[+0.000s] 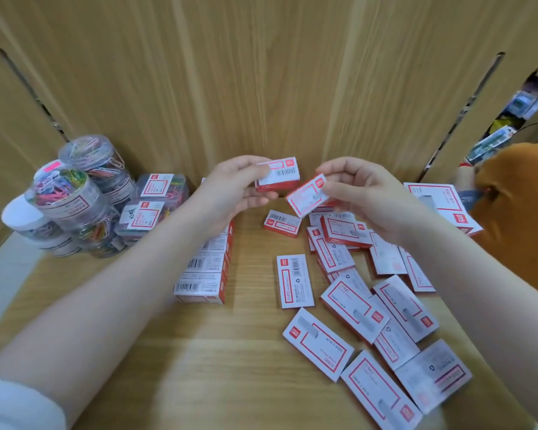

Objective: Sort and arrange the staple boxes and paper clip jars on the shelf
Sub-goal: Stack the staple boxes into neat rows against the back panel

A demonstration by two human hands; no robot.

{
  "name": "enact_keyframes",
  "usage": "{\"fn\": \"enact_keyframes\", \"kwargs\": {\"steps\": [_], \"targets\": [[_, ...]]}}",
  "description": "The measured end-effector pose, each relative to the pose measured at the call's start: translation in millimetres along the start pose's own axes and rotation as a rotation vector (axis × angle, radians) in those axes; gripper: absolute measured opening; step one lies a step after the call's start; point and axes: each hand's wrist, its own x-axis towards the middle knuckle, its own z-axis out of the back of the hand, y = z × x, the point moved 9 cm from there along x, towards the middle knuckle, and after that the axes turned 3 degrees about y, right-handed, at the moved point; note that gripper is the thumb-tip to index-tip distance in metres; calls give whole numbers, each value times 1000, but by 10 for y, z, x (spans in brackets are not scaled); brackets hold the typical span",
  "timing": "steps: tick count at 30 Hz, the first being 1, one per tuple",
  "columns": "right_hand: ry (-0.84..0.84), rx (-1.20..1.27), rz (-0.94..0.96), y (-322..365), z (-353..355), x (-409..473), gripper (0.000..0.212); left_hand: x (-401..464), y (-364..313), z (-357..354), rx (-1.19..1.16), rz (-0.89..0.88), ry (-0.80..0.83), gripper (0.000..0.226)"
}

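My left hand (230, 187) holds a small red-and-white staple box (278, 175) above the wooden shelf (224, 352), barcode side up. My right hand (357, 189) grips a second staple box (306, 197), tilted, just right of and below the first. A neat row of staple boxes (204, 274) lies under my left forearm. Several loose staple boxes (364, 308) lie scattered across the right half of the shelf. Round clear jars of coloured paper clips (75, 193) stand stacked at the back left, with square clip boxes (149, 206) beside them.
The wooden back panel (261, 88) closes the shelf behind. A larger flat red-and-white box (441, 203) lies at the far right. Another person's orange sleeve (516, 212) reaches in at the right edge. Slotted shelf rails (466, 110) run up both sides.
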Motion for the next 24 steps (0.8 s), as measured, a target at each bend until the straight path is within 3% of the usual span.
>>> {"fn": "enact_keyframes", "kwargs": {"steps": [6, 11, 17, 24], "targets": [[-113, 77, 17, -15, 21, -32, 14, -83, -30, -38, 133, -56, 54, 17], [-117, 146, 34, -28, -15, -84, 22, -134, 7, -58, 89, -57, 108, 18], [-189, 267, 1, -120, -27, -138, 21, -196, 187, -63, -320, 149, 46, 11], [-256, 496, -55, -174, -19, -234, 16, -213, 224, -73, -441, 196, 16, 11]]}}
